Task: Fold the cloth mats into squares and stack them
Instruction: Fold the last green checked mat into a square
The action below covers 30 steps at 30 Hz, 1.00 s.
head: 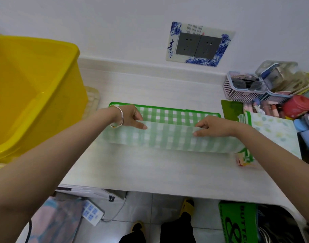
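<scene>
Left hand (131, 118) and right hand (213, 127), well apart, each pinch the turned-over edge of the checked mat (169, 139) on the table (150, 171) (best laid level with its far border before creasing).

Soft green-checked cloth mat (167, 135), glossy yellow plastic tub (32, 88), smooth pale matt table (150, 169), shiny metal bangle (121, 118)

The blue-and-white socket surround (171, 48) on the wall bears a large dark character "青"; the smaller characters beside it are too small to read. The green box (238, 223) on the floor shows black letters "BUTTE", cut off.
</scene>
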Motion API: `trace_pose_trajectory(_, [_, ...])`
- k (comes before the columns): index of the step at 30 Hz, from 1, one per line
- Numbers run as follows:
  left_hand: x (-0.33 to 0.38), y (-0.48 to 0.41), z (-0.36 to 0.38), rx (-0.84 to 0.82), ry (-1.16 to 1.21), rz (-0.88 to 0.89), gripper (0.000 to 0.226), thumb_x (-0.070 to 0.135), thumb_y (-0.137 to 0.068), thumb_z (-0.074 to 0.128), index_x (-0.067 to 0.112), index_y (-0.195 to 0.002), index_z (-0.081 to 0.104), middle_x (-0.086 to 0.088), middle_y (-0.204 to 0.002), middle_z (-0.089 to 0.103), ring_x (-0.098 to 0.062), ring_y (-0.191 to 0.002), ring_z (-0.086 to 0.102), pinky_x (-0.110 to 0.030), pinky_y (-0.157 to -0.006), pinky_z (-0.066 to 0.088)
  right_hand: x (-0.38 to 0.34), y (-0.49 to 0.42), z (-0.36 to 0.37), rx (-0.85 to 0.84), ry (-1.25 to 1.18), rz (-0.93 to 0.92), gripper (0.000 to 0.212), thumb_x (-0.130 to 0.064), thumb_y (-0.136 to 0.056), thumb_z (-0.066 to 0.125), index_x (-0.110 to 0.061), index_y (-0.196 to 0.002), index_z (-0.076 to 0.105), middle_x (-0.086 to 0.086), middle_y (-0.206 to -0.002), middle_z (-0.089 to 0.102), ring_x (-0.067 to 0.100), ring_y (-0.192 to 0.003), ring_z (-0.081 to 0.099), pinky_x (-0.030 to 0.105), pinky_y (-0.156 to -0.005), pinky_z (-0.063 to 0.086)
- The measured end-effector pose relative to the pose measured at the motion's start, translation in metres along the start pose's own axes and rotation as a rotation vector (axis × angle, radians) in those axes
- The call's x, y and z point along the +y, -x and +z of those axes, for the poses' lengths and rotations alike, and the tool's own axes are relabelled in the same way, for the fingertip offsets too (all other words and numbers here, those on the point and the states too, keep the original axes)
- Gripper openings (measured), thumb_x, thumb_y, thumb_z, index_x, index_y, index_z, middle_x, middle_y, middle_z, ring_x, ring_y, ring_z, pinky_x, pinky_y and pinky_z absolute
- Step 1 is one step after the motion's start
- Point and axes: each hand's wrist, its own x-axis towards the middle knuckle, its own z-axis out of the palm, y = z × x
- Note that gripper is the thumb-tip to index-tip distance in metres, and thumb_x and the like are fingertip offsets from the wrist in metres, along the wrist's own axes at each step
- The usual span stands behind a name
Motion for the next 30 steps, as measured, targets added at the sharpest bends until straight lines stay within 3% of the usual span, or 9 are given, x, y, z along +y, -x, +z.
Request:
trace_pose_trajectory(3, [0.002, -0.018, -0.015, 0.063, -0.039, 0.007, 0.038, 0.042, -0.081, 0.068, 0.011, -0.062, 0.056, 0.002, -0.054, 0.03, -0.012, -0.049, 0.024, -0.025, -0.054, 0.028, 0.006, -0.022, -0.016, 0.047, 0.028, -0.003, 0.026, -0.034, -0.088, 0.064, -0.031, -0.066, 0.051, -0.022, -0.053, 0.046, -0.006, -0.053, 0.046, 0.012, -0.056, 0.033])
trace_pose_trajectory(5, [0.002, -0.033, -0.021, 0.08, -0.091, -0.009, 0.034, 0.041, -0.083, 0.065, 0.011, -0.07, 0.058, 0.0, -0.057, 0.031, -0.017, -0.055, 0.028, -0.026, -0.055, 0.028, 0.014, -0.039, -0.026, 0.071, 0.013, 0.001, 0.012, -0.034, -0.085, 0.067, -0.027, -0.08, 0.059, -0.021, -0.074, 0.054, -0.004, -0.072, 0.051, 0.016, -0.069, 0.038])
trace_pose_trajectory(7, [0.001, -0.049, -0.024, 0.083, -0.147, -0.053, 0.03, 0.041, -0.086, 0.061, 0.012, -0.078, 0.058, -0.001, -0.062, 0.038, -0.021, -0.063, 0.036, -0.026, -0.059, 0.031, 0.021, -0.059, -0.033, 0.083, -0.023, 0.01, 0.014, -0.031, -0.084, 0.069, -0.021, -0.092, 0.064, -0.01, -0.089, 0.064, 0.007, -0.088, 0.059, 0.021, -0.079, 0.041])
trace_pose_trajectory(10, [-0.004, -0.073, -0.023, 0.133, -0.16, -0.127, 0.027, 0.04, -0.089, 0.058, 0.016, -0.1, 0.062, 0.0, -0.091, 0.057, -0.024, -0.087, 0.053, -0.027, -0.076, 0.04, 0.026, -0.084, -0.042, 0.076, -0.056, 0.036, 0.021, -0.024, -0.085, 0.069, -0.017, -0.104, 0.064, 0.002, -0.1, 0.067, 0.017, -0.096, 0.061, 0.027, -0.086, 0.044])
trace_pose_trajectory(12, [-0.006, -0.089, -0.017, 0.223, -0.206, -0.166, 0.031, 0.039, -0.09, 0.055, 0.02, -0.114, 0.058, 0.0, -0.115, 0.059, -0.023, -0.107, 0.054, -0.03, -0.089, 0.038, 0.033, -0.101, -0.045, 0.078, -0.068, 0.052, 0.021, -0.02, -0.086, 0.067, -0.014, -0.106, 0.063, 0.006, -0.104, 0.067, 0.021, -0.099, 0.062, 0.03, -0.089, 0.045])
trace_pose_trajectory(19, [-0.003, -0.113, 0.036, 0.333, -0.298, -0.083, 0.049, 0.039, -0.095, 0.044, 0.027, -0.142, 0.034, -0.002, -0.142, 0.041, -0.024, -0.127, 0.04, -0.034, -0.1, 0.032, 0.054, -0.145, -0.034, 0.059, -0.107, 0.077, 0.02, -0.012, -0.085, 0.065, -0.013, -0.105, 0.061, 0.002, -0.097, 0.061, 0.012, -0.088, 0.059, 0.021, -0.078, 0.039])
trace_pose_trajectory(25, [-0.004, -0.116, 0.08, 0.216, -0.319, -0.136, 0.057, 0.049, -0.097, 0.026, 0.031, -0.149, 0.009, 0.004, -0.158, 0.005, -0.02, -0.145, 0.006, -0.052, -0.114, 0.005, 0.064, -0.161, -0.017, 0.098, -0.044, 0.13, 0.031, -0.011, -0.082, 0.065, -0.018, -0.11, 0.057, 0.001, -0.103, 0.051, 0.022, -0.101, 0.053, 0.03, -0.086, 0.041])
trace_pose_trajectory(27, [-0.005, -0.117, 0.089, 0.225, -0.343, -0.168, 0.059, 0.05, -0.097, 0.022, 0.031, -0.149, 0.002, 0.006, -0.158, -0.004, -0.02, -0.145, -0.003, -0.056, -0.112, -0.001, 0.063, -0.162, -0.008, 0.189, 0.01, 0.134, 0.035, -0.012, -0.082, 0.063, -0.017, -0.116, 0.056, 0.004, -0.109, 0.051, 0.023, -0.105, 0.051, 0.029, -0.087, 0.038])
trace_pose_trajectory(30, [-0.006, -0.119, 0.099, 0.253, -0.349, -0.196, 0.061, 0.053, -0.096, 0.017, 0.031, -0.148, -0.006, 0.007, -0.157, -0.013, -0.021, -0.145, -0.011, -0.058, -0.11, -0.006, 0.053, -0.161, 0.018, 0.47, 0.032, 0.078, 0.037, -0.013, -0.086, 0.059, -0.011, -0.124, 0.056, 0.009, -0.125, 0.054, 0.027, -0.118, 0.049, 0.031, -0.097, 0.035])
